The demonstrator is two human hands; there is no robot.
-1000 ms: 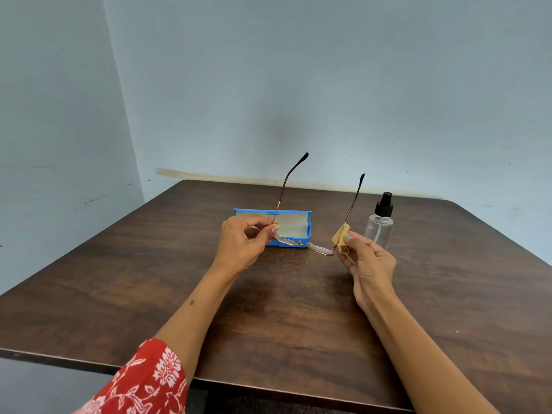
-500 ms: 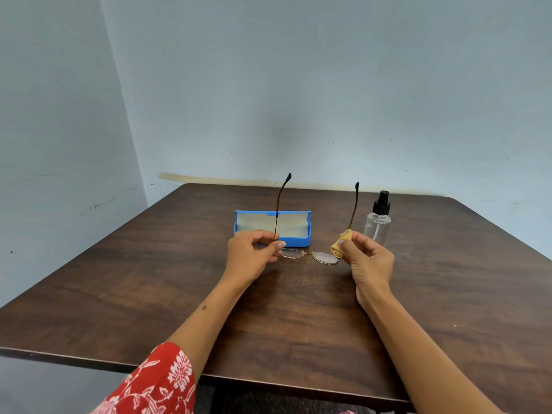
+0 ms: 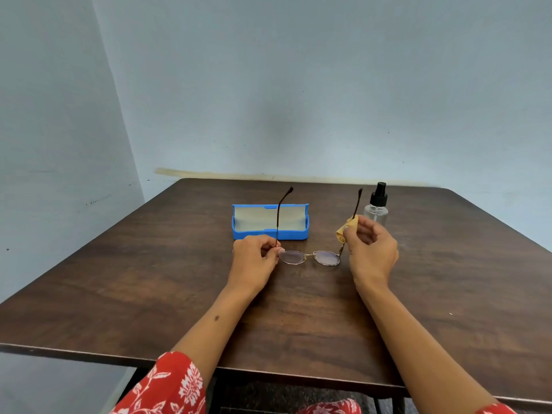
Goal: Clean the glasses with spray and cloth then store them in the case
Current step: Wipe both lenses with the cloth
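Centrally on the desk (image 3: 149, 279), an open blue case (image 3: 270, 221) and spray bottle (image 3: 377, 206) stand toward the far edge behind glasses (image 3: 310, 257), left hand (image 3: 254, 259) pinching one hinge, right hand (image 3: 372, 251) pinching a yellow cloth (image 3: 343, 230) around the other temple.

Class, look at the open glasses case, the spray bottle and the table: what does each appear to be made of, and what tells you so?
Glasses case: likely moulded blue plastic, matte, with a pale lining that may be fabric.
Spray bottle: clear body you can see through, probably plastic or glass; glossy black pump cap.
Table: dark brown with visible grain streaks, so wood or wood-look laminate, slight sheen.
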